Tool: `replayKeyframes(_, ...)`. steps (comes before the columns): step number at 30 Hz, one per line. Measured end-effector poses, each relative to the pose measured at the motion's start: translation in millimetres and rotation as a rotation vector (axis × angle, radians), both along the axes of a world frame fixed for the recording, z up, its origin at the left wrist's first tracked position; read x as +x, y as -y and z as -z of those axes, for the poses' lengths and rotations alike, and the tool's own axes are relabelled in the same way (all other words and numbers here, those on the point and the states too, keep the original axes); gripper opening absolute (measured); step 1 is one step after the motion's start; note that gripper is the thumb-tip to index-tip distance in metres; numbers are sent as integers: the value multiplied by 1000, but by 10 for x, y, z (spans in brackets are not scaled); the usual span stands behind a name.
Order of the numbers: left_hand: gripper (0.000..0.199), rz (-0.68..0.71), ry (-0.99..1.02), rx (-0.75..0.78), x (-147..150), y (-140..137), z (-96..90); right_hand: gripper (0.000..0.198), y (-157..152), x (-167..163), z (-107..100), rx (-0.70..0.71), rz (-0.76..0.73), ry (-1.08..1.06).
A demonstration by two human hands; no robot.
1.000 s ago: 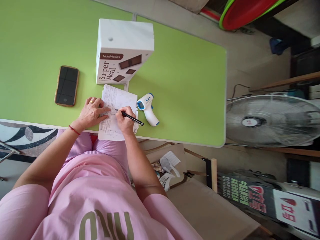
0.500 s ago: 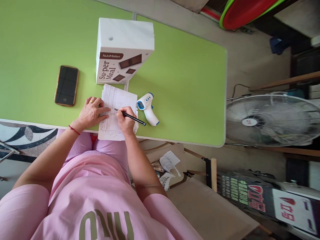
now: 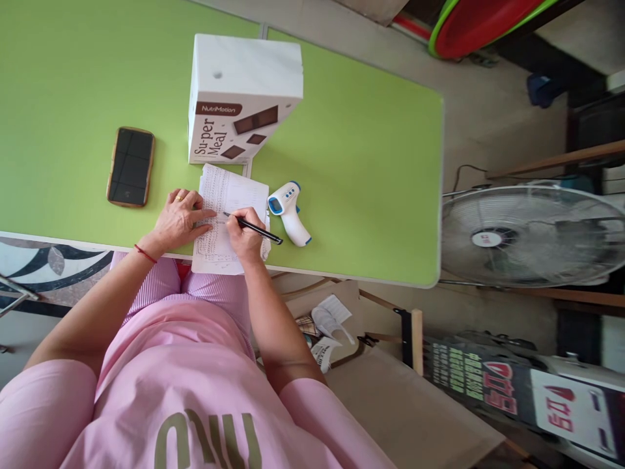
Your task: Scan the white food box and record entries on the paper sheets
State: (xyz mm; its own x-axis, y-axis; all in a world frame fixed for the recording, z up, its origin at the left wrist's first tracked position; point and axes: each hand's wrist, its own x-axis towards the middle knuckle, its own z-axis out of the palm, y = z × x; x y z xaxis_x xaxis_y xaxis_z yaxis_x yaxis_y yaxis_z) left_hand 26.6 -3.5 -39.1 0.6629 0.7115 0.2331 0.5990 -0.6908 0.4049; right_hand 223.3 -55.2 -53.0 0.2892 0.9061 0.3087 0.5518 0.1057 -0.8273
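A notebook (image 3: 239, 185) with rows of handwriting lies open at the near edge of the green table. My right hand (image 3: 245, 238) grips a black pen (image 3: 258, 230), its tip touching or just above the page near the middle. With fingers spread, my left hand (image 3: 180, 218) rests on the notebook's left part, fingertips close to the pen tip. Just right of the notebook lies a white and blue infrared thermometer (image 3: 290, 212). Behind the notebook stands a white box (image 3: 247, 68) printed "Su-per Meal". To the left is a smartphone (image 3: 130, 167) in a brown case.
The green table (image 3: 371, 163) ends at a rounded right edge, with a large fan (image 3: 532, 234) beyond it. A beige folding chair (image 3: 390, 404) with papers and cloth on it stands below at the right. A red and green round item (image 3: 483, 26) is at the top right.
The back end of the pen has shifted slightly up and left as my right hand tilts a little. My left hand stays in place on the notebook.
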Motion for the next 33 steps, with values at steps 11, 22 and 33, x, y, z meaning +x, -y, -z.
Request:
replayKeyframes(11, 33, 3, 1, 22, 3, 0, 4, 27, -6, 45, -44, 82, 22, 18)
replayKeyframes(22, 32, -7, 12, -7, 11, 16, -38, 42, -92, 509, 34, -45, -81, 387)
replayKeyframes(33, 30, -62, -12, -67, 23, 23, -68, 49, -48, 504, 76, -93, -79, 457)
